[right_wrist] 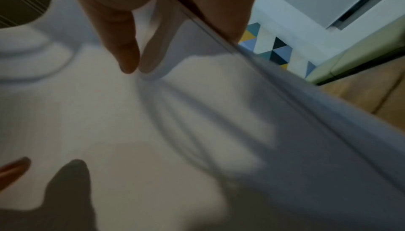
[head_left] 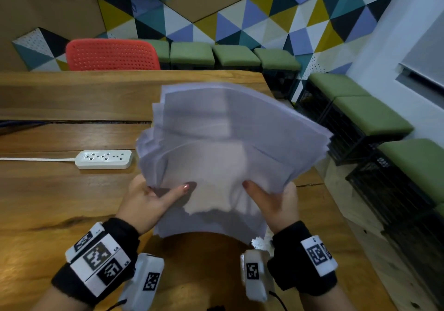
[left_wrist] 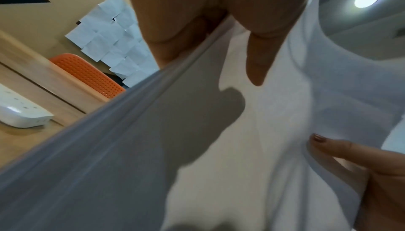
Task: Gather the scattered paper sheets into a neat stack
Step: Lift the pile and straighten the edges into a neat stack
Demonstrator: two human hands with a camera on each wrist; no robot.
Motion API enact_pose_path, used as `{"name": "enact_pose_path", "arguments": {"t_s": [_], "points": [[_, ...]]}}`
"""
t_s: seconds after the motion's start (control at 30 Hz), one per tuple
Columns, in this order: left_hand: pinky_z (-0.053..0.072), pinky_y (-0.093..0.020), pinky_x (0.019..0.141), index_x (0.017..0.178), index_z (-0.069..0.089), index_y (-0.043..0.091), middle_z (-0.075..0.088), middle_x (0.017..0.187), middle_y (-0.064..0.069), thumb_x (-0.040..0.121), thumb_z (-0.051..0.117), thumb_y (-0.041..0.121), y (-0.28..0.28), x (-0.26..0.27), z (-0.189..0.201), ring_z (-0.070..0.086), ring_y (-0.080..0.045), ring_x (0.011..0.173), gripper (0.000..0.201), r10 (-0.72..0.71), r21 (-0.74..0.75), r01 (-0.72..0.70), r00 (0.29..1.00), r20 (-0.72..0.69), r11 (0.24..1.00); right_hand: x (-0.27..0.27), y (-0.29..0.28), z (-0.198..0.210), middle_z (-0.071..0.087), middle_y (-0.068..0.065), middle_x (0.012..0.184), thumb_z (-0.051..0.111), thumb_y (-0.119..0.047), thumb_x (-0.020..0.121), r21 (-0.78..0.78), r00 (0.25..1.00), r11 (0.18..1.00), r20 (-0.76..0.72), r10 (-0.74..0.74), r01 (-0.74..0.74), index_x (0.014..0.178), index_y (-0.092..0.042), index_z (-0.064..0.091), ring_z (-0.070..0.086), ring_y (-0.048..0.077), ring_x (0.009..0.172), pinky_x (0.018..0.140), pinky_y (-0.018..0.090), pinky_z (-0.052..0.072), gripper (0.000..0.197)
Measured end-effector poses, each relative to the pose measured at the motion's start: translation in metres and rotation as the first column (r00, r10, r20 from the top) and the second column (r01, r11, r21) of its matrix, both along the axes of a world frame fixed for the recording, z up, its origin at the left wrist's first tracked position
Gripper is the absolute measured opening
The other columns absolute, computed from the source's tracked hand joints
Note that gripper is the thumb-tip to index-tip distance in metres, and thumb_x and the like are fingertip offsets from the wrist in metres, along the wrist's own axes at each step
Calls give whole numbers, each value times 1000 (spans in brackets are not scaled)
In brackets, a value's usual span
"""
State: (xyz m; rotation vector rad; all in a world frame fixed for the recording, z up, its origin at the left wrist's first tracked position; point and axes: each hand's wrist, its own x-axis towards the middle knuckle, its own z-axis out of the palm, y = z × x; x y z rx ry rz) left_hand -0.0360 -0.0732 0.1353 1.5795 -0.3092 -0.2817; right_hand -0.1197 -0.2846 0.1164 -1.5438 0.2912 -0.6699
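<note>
The loose bundle of white paper sheets is motion-blurred, its fanned edges smeared toward one o'clock. It hides the fingers of both hands beneath it and covers the wooden table's far right corner.

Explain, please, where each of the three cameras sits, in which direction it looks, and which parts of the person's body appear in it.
Head: worn on the head, looking forward and down at the wooden table; shows left hand, right hand and both banded wrists holding the paper sheets.
Left wrist: looks along the left hand at the sheets' edge; the right hand's thumb shows too.
Right wrist: looks along the right hand over the sheets, toward the green stools.
Shared: head and left wrist both show the power strip and red chair.
</note>
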Motion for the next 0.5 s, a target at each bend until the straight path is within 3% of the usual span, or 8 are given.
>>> {"name": "enact_pose_path", "arguments": {"t_s": [0.07, 0.13, 0.27, 0.37, 0.43, 0.47, 0.5], "points": [[47, -3, 57, 93, 57, 26, 64, 87, 7, 74, 71, 9, -2, 2, -9, 65, 3, 77, 29, 1, 43, -2, 1000, 29, 999, 1, 1, -10, 73, -20, 78, 70, 12, 72, -21, 999, 1000, -42, -14, 13, 81, -26, 67, 68, -2, 80, 78, 21, 52, 39], [49, -8, 57, 88, 56, 29, 63, 89, 4, 79, 67, 5, -1, 2, -17, 63, -3, 81, 27, 31, 31, -33, 998, 46, 999, 1, 2, -15, 72, -23, 77, 71, 9, 72, -10, 999, 1000, -49, -18, 17, 83, -27, 66, 67, -5, 80, 78, 18, 50, 39], [49, -8, 60, 91, 57, 27, 62, 91, 5, 77, 66, 2, -1, 0, -12, 64, 8, 77, 30, 75, -29, -73, 992, 102, 997, 1, 4, -8, 70, -30, 73, 70, 10, 72, -21, 1000, 1000, -14, 11, -11, 83, -27, 63, 65, -11, 75, 69, 5, 48, 39], [53, -21, 73, 94, 54, 30, 64, 92, 8, 59, 79, 20, 0, -3, -2, 61, -3, 85, 44, 73, -55, -70, 996, 56, 996, -2, 4, -3, 73, -22, 76, 69, 17, 70, 21, 998, 999, 33, 46, -46, 88, -18, 63, 67, -5, 75, 66, 10, 51, 39], [55, -17, 68, 91, 57, 30, 72, 84, 13, 39, 83, 54, 4, -2, 3, 65, 0, 84, 63, 66, -76, -59, 993, 100, 995, -3, 2, 0, 74, -13, 87, 76, 12, 65, 25, 993, 1000, 115, 8, -11, 102, -10, 59, 69, 5, 84, 70, 18, 54, 46], [54, -13, 65, 89, 61, 30, 72, 83, 21, 33, 81, 63, 6, -1, 7, 66, 3, 84, 69, 73, -93, -62, 990, 123, 994, -3, 0, 4, 73, -11, 92, 78, 4, 62, 4, 987, 1000, 160, -2, 1, 107, -10, 55, 68, 8, 88, 73, 20, 55, 52], [53, -10, 64, 88, 66, 32, 72, 83, 25, 35, 82, 61, 6, 0, 11, 67, 5, 84, 63, 79, -121, -63, 988, 133, 991, -4, -1, 11, 72, -10, 94, 78, -3, 60, -3, 979, 1000, 206, -8, 8, 109, -11, 52, 68, 10, 90, 74, 22, 55, 56]]}}
